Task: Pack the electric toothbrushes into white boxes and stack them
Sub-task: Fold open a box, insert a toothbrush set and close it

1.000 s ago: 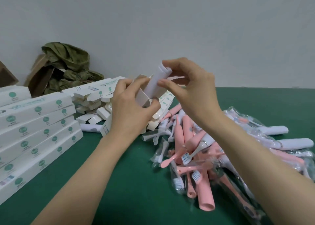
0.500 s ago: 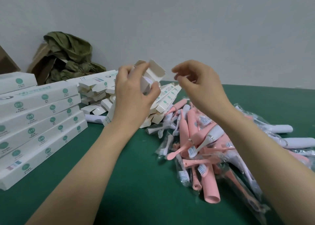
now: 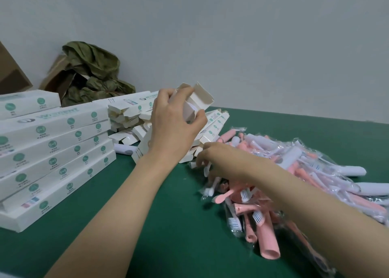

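- At centre frame, your left hand point(image 3: 172, 128) grips a white box point(image 3: 203, 97) raised above the table, with fingers and thumb curled round its body. The flaps at the box's upper end stand open.
- Lower and to the right, your right hand point(image 3: 223, 161) reaches palm-down into the near left edge of the toothbrush pile point(image 3: 273, 185). Its fingertips are curled among bagged brush heads, and you cannot tell whether they hold one.
- Your two hands are apart, the left one higher in the frame and further left than the right.
- Right half of the frame: the toothbrush pile consists of pink and white handles and brush heads, many in clear plastic bags, spread over the green table point(image 3: 168, 225).
- Left edge of the frame: closed white boxes with round green marks lie in a stepped stack point(image 3: 52, 151) on the table.
- Behind your left hand, a loose heap of open-flapped boxes point(image 3: 128, 117) lies between the stack and the toothbrush pile.
- Just below that heap, a single white handle point(image 3: 124, 149) lies on the table beside the stack.
- Upper left of the frame: a crumpled olive-green cloth point(image 3: 92, 73) sits in a brown cardboard carton point(image 3: 56, 75) against the pale wall point(image 3: 231, 35).
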The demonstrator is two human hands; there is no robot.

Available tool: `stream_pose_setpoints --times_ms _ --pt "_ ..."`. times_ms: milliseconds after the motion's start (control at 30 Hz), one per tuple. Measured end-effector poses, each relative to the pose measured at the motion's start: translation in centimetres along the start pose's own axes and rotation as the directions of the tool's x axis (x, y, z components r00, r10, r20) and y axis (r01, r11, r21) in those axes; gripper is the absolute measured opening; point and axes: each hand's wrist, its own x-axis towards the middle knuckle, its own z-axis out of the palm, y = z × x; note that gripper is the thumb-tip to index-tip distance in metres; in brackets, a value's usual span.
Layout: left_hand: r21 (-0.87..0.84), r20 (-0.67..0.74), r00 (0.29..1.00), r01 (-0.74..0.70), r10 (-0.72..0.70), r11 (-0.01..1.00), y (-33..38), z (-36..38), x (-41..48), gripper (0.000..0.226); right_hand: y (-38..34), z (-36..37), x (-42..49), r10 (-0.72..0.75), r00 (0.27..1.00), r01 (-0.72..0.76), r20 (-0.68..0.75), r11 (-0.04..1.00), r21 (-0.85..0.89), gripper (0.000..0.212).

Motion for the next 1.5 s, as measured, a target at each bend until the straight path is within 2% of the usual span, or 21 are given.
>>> stream_pose_setpoints --times_ms 133,267,400,500,600,667,700,733,767,833,900,967,1000,1033,1100,1167,1233,1333,1433,1500 --pt "0.005 -0.004 1.000 -0.007 0.007 1.000 0.0 -0.2 0.3 0.044 1.7 -0.8 -0.5 0.056 0.998 -0.056 0.006 0.993 0.100 0.027" --pt "0.011 0.013 1.000 -0.009 0.009 1.000 -0.2 0.0 -0.1 0.044 1.8 -0.9 -1.5 0.025 0.988 -0.053 0.154 0.982 0.182 0.032" --pt "0.015 0.028 1.000 -0.010 0.009 1.000 -0.2 0.3 -0.4 0.044 1.6 -0.4 -1.4 -0.021 0.976 -0.007 0.215 0.992 0.129 0.030" --pt "0.026 0.045 0.999 -0.017 0.016 1.000 -0.2 0.5 -0.6 0.045 1.6 -0.5 -1.5 -0.041 0.967 0.021 0.250 0.996 0.081 0.017" --pt "0.049 0.051 0.997 -0.055 0.052 0.997 -0.2 0.6 -0.8 0.045 1.4 -0.9 -1.9 -0.102 0.970 0.088 0.220 0.993 0.076 0.008" --pt "0.093 0.029 0.997 -0.073 0.071 0.993 -0.2 0.5 -0.7 0.043 1.7 -1.8 -2.5 -0.167 0.980 0.144 0.110 0.970 0.194 0.004" --pt "0.118 0.015 0.997 -0.077 0.076 0.990 -0.2 0.4 -0.6 0.042 2.1 -2.5 -2.8 -0.169 0.986 0.156 0.009 0.931 0.331 0.007" --pt "0.135 0.004 0.997 -0.073 0.073 0.988 -0.3 0.2 -0.3 0.041 2.5 -3.3 -3.4 -0.139 0.986 0.169 -0.097 0.842 0.513 0.009" --pt "0.142 -0.001 0.998 -0.063 0.063 0.988 -0.4 0.0 -0.1 0.040 2.8 -4.1 -3.9 -0.089 0.981 0.184 -0.171 0.699 0.691 0.011" --pt "0.129 -0.007 0.999 -0.037 0.038 0.991 -0.8 -0.4 0.2 0.041 3.1 -5.3 -4.6 -0.079 0.974 0.224 -0.211 0.396 0.890 0.016" --pt "0.095 -0.032 0.999 -0.020 0.023 0.995 -1.0 -0.6 0.4 0.042 2.3 -6.2 -4.6 -0.114 0.960 0.274 -0.257 0.185 0.944 0.017" --pt "0.072 -0.062 0.997 -0.030 0.034 0.997 -1.1 -0.6 0.4 0.044 1.1 -6.8 -4.0 -0.035 0.933 0.358 -0.358 -0.002 0.934 0.010" --pt "0.066 -0.065 0.996 -0.053 0.057 0.996 -1.0 -0.5 0.3 0.045 0.5 -7.0 -3.6 0.032 0.924 0.383 -0.381 -0.060 0.922 0.011" --pt "0.062 -0.060 0.994 -0.082 0.086 0.995 -0.8 -0.3 0.2 0.046 -0.1 -7.2 -3.1 0.105 0.915 0.397 -0.389 -0.072 0.915 0.014" --pt "0.057 -0.053 0.991 -0.124 0.127 0.991 -0.6 0.0 -0.1 0.048 -0.9 -7.2 -1.9 0.294 0.865 0.411 -0.406 0.047 0.910 0.018" --pt "0.063 -0.055 0.988 -0.142 0.146 0.988 -0.5 0.1 -0.3 0.049 -1.1 -6.9 -1.1 0.479 0.768 0.392 -0.425 0.173 0.904 0.013" --pt "0.064 -0.048 0.987 -0.151 0.155 0.986 -0.6 0.1 -0.2 0.050 -0.8 -6.5 -0.8 0.576 0.701 0.336 -0.422 0.255 0.907 0.009" --pt "0.064 -0.036 0.984 -0.171 0.173 0.983 -0.5 0.1 -0.2 0.054 -0.4 -6.2 -1.1 0.570 0.692 0.279 -0.443 0.355 0.892 0.009" --pt "0.058 -0.035 0.978 -0.203 0.205 0.977 -0.2 0.1 -0.3 0.056 -0.3 -6.7 -1.7 0.470 0.733 0.328 -0.492 0.390 0.861 0.015" --pt "0.063 -0.035 0.973 -0.224 0.227 0.973 0.1 0.1 -0.4 0.058 -0.4 -6.8 -1.8 0.441 0.727 0.322 -0.526 0.458 0.829 0.018"
